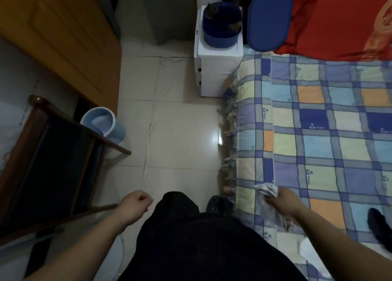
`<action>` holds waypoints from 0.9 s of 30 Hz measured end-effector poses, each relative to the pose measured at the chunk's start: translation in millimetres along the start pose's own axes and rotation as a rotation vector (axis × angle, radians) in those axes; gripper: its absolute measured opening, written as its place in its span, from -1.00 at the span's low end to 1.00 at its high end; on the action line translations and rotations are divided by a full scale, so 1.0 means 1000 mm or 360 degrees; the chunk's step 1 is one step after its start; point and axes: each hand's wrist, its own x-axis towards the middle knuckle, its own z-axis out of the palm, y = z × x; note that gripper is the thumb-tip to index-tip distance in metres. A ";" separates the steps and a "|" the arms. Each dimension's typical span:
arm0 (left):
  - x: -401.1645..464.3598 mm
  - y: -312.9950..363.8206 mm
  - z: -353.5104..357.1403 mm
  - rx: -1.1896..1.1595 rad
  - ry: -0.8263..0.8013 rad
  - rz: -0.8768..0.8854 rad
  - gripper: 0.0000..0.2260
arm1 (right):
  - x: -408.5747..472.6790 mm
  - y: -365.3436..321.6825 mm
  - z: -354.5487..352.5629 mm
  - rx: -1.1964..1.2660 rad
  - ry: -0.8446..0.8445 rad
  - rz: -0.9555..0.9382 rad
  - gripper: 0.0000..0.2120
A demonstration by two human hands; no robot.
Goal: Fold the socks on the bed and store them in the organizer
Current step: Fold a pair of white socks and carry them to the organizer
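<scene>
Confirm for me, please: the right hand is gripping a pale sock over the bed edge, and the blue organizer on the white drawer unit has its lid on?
Not quite. The head view shows the blue organizer open; its lid leans beside it. The right hand does grip the pale sock.

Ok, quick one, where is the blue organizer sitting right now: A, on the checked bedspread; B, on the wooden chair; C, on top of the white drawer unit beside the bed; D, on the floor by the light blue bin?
C: the blue organizer stands on top of the white drawer unit at the head of the bed, while its blue lid leans apart against the red pillow.
</scene>
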 end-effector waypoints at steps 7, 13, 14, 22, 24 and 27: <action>0.064 0.043 -0.032 0.0031 -0.0113 -0.0035 -0.82 | 0.082 -0.103 -0.062 0.0048 0.0010 -0.0072 -0.90; 0.138 0.072 -0.109 0.0366 -0.0336 -0.0023 -0.77 | 0.130 -0.184 -0.093 0.0041 0.0015 -0.0062 -0.82; 0.151 0.081 -0.127 0.0373 -0.0315 -0.0029 -0.77 | 0.135 -0.194 -0.099 0.0023 0.0002 -0.0055 -0.78; 0.271 0.220 -0.256 0.0429 0.0011 0.0067 -0.91 | 0.166 -0.232 -0.147 0.0036 0.0157 0.0054 -0.79; 0.292 0.264 -0.265 0.0518 0.0001 0.0174 -0.88 | 0.177 -0.223 -0.156 0.0011 0.0089 0.0125 -0.82; 0.319 0.329 -0.260 0.0614 -0.0114 0.0253 -0.85 | 0.198 -0.212 -0.175 -0.0042 0.0055 0.0200 -0.78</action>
